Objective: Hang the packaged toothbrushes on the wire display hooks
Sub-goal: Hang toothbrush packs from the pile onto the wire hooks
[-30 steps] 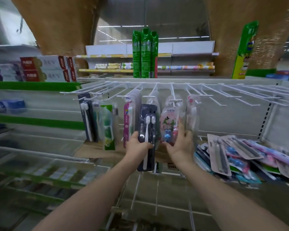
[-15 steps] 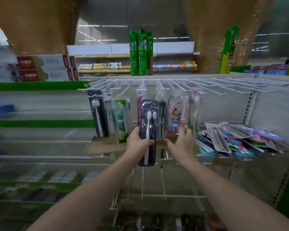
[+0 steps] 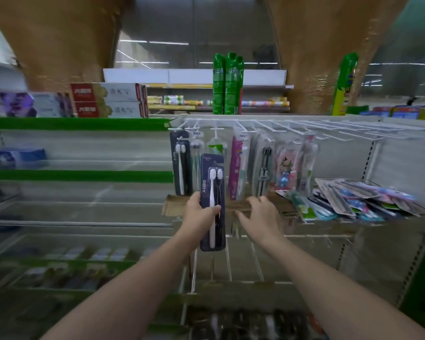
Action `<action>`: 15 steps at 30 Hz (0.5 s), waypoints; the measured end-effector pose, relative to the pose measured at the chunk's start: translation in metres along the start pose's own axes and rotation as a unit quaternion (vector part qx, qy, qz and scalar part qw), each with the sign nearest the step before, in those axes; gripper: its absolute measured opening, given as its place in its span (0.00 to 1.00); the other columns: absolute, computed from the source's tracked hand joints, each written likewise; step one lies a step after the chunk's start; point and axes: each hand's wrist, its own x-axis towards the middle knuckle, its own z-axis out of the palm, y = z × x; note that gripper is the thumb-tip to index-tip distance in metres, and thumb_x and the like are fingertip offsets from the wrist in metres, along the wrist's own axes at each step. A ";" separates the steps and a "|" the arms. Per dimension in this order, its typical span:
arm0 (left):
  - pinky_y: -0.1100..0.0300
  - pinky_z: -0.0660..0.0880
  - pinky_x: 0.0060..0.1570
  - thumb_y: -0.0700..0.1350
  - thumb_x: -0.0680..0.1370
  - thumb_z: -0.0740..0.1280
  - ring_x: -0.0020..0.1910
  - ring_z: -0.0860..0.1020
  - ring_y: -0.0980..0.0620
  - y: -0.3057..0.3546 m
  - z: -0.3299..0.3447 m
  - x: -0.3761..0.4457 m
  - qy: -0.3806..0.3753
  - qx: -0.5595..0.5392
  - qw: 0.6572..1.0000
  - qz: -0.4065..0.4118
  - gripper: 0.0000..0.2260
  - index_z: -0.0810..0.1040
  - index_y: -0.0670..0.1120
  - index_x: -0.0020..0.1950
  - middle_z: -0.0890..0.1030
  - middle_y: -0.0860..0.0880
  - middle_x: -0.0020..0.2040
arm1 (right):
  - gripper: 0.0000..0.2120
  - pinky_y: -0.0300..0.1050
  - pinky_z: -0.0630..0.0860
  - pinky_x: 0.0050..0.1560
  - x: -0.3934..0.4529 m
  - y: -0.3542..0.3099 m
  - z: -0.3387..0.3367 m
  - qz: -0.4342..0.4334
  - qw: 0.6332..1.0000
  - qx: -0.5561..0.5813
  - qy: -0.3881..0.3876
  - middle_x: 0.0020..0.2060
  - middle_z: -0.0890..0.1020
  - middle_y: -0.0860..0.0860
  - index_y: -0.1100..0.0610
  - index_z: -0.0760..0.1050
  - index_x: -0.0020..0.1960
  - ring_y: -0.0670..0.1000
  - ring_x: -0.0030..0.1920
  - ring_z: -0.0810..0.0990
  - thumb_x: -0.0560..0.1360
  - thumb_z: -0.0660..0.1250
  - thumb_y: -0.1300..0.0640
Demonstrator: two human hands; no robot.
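Note:
My left hand (image 3: 198,215) grips a dark blue toothbrush pack (image 3: 212,192) upright by its lower half, in front of and below the white wire hooks (image 3: 268,126). Several toothbrush packs hang on the left hooks, among them a dark pack (image 3: 180,163), a pink pack (image 3: 238,168) and a cartoon children's pack (image 3: 285,165). My right hand (image 3: 260,215) hovers empty with relaxed fingers below the hanging packs. A loose pile of packaged toothbrushes (image 3: 349,200) lies on the shelf to the right.
The hooks on the right half of the rail (image 3: 353,130) carry nothing. A flattened cardboard piece (image 3: 174,204) lies on the shelf under the hanging packs. Toothpaste boxes (image 3: 108,99) stand on the upper left shelf and green tubes (image 3: 227,83) behind the rail.
My right hand has come down off the cartoon pack and hangs free. My left hand has carried the dark blue pack leftwards, away from the middle hooks. The view shifted left.

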 end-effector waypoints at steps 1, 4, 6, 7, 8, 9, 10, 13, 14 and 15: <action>0.52 0.79 0.53 0.35 0.76 0.72 0.52 0.83 0.49 0.000 -0.006 -0.001 0.002 -0.003 1.000 -0.002 0.13 0.77 0.47 0.57 0.84 0.48 0.52 | 0.20 0.51 0.76 0.57 -0.001 -0.005 0.002 -0.004 1.000 -0.007 -0.011 0.57 0.77 0.52 0.53 0.76 0.64 0.56 0.59 0.76 0.78 0.67 0.44; 0.55 0.79 0.48 0.36 0.77 0.72 0.50 0.82 0.52 0.001 -0.021 -0.001 0.015 -0.001 1.000 -0.004 0.12 0.76 0.50 0.55 0.83 0.50 0.51 | 0.18 0.49 0.76 0.55 -0.005 -0.014 0.006 -0.015 0.999 -0.016 -0.038 0.56 0.79 0.51 0.53 0.78 0.62 0.54 0.58 0.77 0.78 0.66 0.44; 0.55 0.78 0.48 0.36 0.78 0.71 0.50 0.82 0.53 0.002 -0.029 -0.001 0.023 -0.003 1.000 -0.007 0.12 0.76 0.50 0.55 0.83 0.49 0.51 | 0.18 0.48 0.76 0.55 -0.006 -0.019 0.009 -0.023 0.998 -0.025 -0.049 0.57 0.79 0.52 0.52 0.78 0.62 0.55 0.58 0.77 0.78 0.66 0.43; 0.54 0.79 0.49 0.36 0.78 0.71 0.50 0.82 0.52 0.002 -0.032 0.000 0.026 -0.003 1.000 -0.009 0.12 0.76 0.49 0.56 0.83 0.49 0.51 | 0.19 0.48 0.75 0.55 -0.005 -0.021 0.011 -0.026 0.998 -0.028 -0.051 0.57 0.79 0.52 0.52 0.78 0.62 0.55 0.59 0.77 0.78 0.66 0.42; 0.54 0.79 0.50 0.36 0.78 0.71 0.51 0.82 0.52 0.002 -0.035 0.001 0.028 -0.001 1.000 -0.009 0.12 0.77 0.48 0.58 0.83 0.49 0.52 | 0.19 0.48 0.75 0.56 -0.004 -0.023 0.012 -0.029 0.998 -0.027 -0.053 0.57 0.79 0.52 0.52 0.78 0.62 0.55 0.59 0.77 0.77 0.66 0.42; 0.54 0.79 0.50 0.36 0.77 0.71 0.51 0.82 0.52 0.002 -0.037 0.002 0.034 0.001 0.999 -0.007 0.13 0.77 0.48 0.59 0.83 0.50 0.52 | 0.18 0.48 0.75 0.55 -0.003 -0.025 0.013 -0.032 0.998 -0.022 -0.053 0.57 0.79 0.52 0.52 0.78 0.61 0.55 0.58 0.77 0.77 0.67 0.42; 0.54 0.79 0.51 0.36 0.77 0.71 0.52 0.82 0.51 0.002 -0.039 0.003 0.042 0.006 0.999 -0.004 0.14 0.77 0.48 0.60 0.84 0.50 0.52 | 0.18 0.48 0.76 0.55 -0.002 -0.027 0.014 -0.035 0.998 -0.017 -0.051 0.56 0.80 0.51 0.52 0.78 0.61 0.55 0.57 0.78 0.77 0.67 0.42; 0.51 0.80 0.55 0.36 0.76 0.72 0.52 0.83 0.51 0.002 -0.040 0.009 0.072 0.015 0.997 0.000 0.14 0.78 0.48 0.60 0.84 0.50 0.52 | 0.16 0.48 0.77 0.52 0.003 -0.030 0.018 -0.049 0.998 0.002 -0.045 0.55 0.80 0.50 0.52 0.79 0.60 0.53 0.56 0.78 0.77 0.68 0.44; 0.50 0.80 0.56 0.37 0.76 0.72 0.52 0.82 0.50 0.002 -0.039 0.011 0.078 0.015 0.997 -0.001 0.14 0.78 0.48 0.60 0.84 0.50 0.52 | 0.15 0.47 0.77 0.52 0.006 -0.031 0.020 -0.057 0.997 0.005 -0.044 0.55 0.80 0.50 0.52 0.79 0.60 0.53 0.56 0.78 0.77 0.68 0.45; 0.49 0.79 0.57 0.37 0.76 0.72 0.52 0.82 0.50 0.003 -0.038 0.013 0.084 0.013 0.996 -0.003 0.14 0.78 0.49 0.59 0.84 0.50 0.52 | 0.15 0.47 0.77 0.51 0.009 -0.032 0.022 -0.064 0.997 0.007 -0.044 0.54 0.80 0.50 0.52 0.79 0.59 0.53 0.55 0.78 0.77 0.68 0.45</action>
